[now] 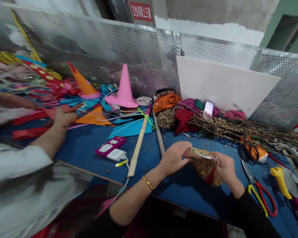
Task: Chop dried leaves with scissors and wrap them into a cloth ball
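Observation:
A small gold and red cloth bag (205, 169) hangs between my two hands above the front edge of the blue table. Its gathered opening shows a patterned, pale lining. My left hand (176, 157), with a gold bangle at the wrist, pinches the left side of the opening. On the right side, my right hand (224, 167) grips the rim with the fingers curled round it. What is inside the bag is hidden. To the right lie scissors (259, 191) with one red and one yellow handle.
A co-worker's hand (63, 115) handles red felt strips at the left. A pink cone hat (124, 87), a wooden stick (140, 145) and a purple power strip (111, 145) lie left of me. Dried plant stems (221, 127), dark scissors (248, 148) and a yellow-handled tool (280, 181) lie to the right.

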A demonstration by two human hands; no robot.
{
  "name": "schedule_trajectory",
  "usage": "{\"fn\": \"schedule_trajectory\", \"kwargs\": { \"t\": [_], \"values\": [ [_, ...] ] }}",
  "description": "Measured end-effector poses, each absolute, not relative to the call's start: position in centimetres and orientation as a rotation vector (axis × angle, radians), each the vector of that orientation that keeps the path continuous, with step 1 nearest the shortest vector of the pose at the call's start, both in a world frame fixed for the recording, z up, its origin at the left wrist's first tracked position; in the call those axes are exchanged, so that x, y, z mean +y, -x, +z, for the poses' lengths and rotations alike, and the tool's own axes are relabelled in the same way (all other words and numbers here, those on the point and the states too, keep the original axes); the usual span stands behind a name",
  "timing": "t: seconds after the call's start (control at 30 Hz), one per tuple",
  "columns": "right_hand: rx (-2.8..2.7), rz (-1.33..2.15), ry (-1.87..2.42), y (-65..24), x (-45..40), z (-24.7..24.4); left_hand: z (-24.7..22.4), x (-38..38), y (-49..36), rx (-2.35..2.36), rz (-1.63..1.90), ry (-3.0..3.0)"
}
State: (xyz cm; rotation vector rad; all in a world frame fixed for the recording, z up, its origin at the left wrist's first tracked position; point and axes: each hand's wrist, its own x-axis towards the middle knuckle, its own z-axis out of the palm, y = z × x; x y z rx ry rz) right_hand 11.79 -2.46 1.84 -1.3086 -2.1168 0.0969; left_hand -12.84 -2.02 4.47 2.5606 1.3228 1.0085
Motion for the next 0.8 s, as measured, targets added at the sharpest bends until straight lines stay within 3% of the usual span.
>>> {"fn": "schedule_trajectory", "kwargs": {
  "t": [0.1,0.27,0.43,0.63,0.8],
  "values": [
    [-2.128,0.077,1.29,-10.9,-1.8,1.9,3.8,-2.4,14.4,1.329,0.998,-2.578],
    [-2.133,-0.108,1.214,-10.2,-2.0,0.5,3.8,-4.1,15.7,1.318,1.435,-2.651],
    [-2.137,-0.159,1.189,-10.8,-2.6,-0.2,3.4,-4.9,15.6,1.091,1.165,-2.834],
    [-2.133,-0.122,1.19,-11.4,-2.5,-0.3,2.3,-3.8,14.9,1.235,1.297,-2.721],
    [-2.142,-0.121,1.212,-11.3,-2.6,-0.7,2.8,-2.6,14.7,1.364,1.172,-2.851]
  ]
}}
